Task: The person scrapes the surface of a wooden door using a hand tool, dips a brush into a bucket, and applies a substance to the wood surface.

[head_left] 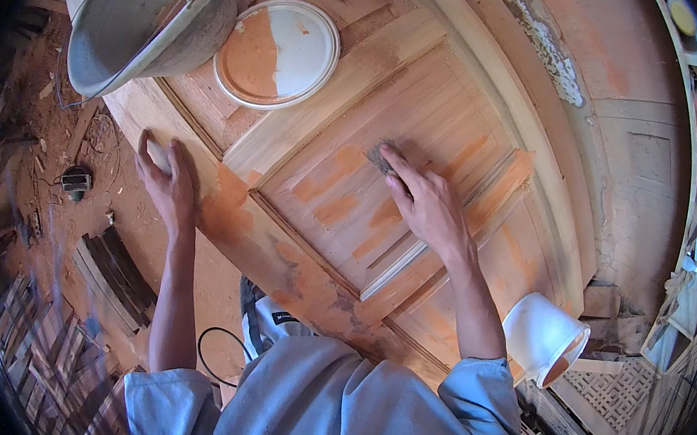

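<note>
A panelled wooden door (pixel 427 99) lies flat in front of me, with orange filler-like patches smeared over its recessed panel and frame. My right hand (pixel 431 209) is closed on a small grey-brown piece that looks like folded sandpaper (pixel 378 158). The fingertips press it against the middle of the panel. At the door's left edge my left hand (pixel 169 183) rests on the wood with its fingers apart, holding nothing. Beyond it, a round white lid (pixel 310 54), partly coated in orange paste, sits on the door.
A grey bucket (pixel 175 54) with a wire handle stands at far left on the wood, beside the lid. On the right, a tilted white tub (pixel 533 323) sits by the door's edge. Curved wood pieces (pixel 116 275) and scraps litter the floor at left.
</note>
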The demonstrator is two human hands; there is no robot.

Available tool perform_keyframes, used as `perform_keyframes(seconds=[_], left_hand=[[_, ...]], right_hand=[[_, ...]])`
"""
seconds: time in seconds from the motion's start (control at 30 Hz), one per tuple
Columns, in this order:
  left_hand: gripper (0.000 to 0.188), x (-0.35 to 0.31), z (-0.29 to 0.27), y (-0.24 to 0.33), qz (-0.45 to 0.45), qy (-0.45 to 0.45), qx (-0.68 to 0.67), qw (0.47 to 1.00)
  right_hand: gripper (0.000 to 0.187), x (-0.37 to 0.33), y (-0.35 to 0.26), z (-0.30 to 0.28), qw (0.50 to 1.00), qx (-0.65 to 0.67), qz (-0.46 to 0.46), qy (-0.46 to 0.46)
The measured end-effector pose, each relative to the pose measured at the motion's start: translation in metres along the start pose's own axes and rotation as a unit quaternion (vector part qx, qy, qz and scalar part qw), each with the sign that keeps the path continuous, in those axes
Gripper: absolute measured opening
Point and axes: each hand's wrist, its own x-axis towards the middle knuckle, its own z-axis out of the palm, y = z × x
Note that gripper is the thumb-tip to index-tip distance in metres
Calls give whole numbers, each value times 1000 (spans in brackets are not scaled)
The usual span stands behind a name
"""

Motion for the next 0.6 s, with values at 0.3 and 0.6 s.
perform_keyframes(seconds=[0.3,0.6], left_hand=[[57,-1,-1,-9,-4,1,10,1000],[58,0,-1,-7,-11,-6,8,1000]], right_hand=[[39,12,-4,-22,997,-36,23,-70],[38,19,2,-34,997,-16,28,-74]])
